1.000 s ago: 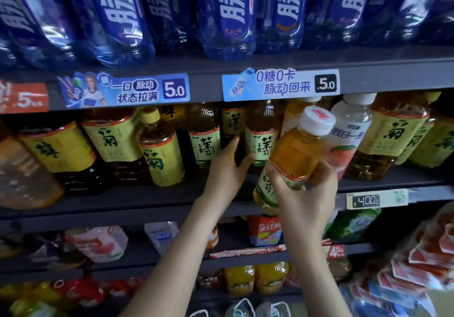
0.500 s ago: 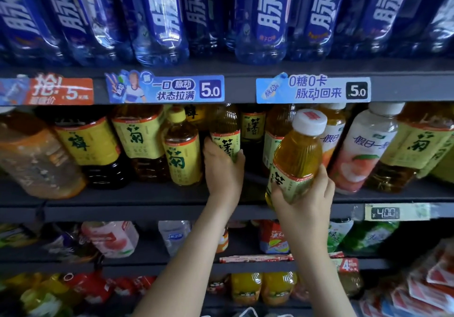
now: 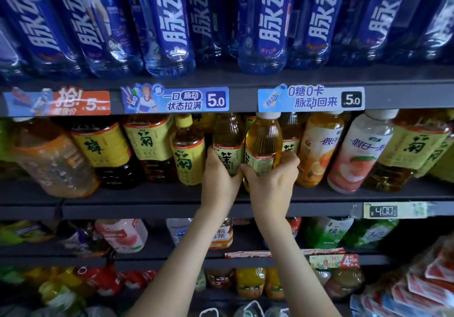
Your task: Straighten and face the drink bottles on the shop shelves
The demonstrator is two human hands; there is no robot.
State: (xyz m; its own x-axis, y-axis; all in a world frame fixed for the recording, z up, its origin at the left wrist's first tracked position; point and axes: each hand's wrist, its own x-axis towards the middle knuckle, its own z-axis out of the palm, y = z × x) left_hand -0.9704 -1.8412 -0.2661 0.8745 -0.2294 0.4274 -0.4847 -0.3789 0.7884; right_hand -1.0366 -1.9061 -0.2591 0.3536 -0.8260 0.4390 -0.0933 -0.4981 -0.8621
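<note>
On the middle shelf stand two small amber tea bottles side by side. My left hand grips the lower part of the left tea bottle, whose green label faces out. My right hand holds the white-capped tea bottle upright just right of it, its label turned partly sideways. The two bottles touch or nearly touch. My fingers hide both bottoms.
A small yellow-capped chrysanthemum tea bottle stands left of my hands, larger yellow-labelled bottles beyond. Orange and peach drink bottles stand to the right. Blue bottles fill the shelf above; mixed drinks sit on the shelves below.
My right hand has carried the white-capped bottle left and back into the shelf, upright beside the other. My left hand has closed around the left tea bottle.
</note>
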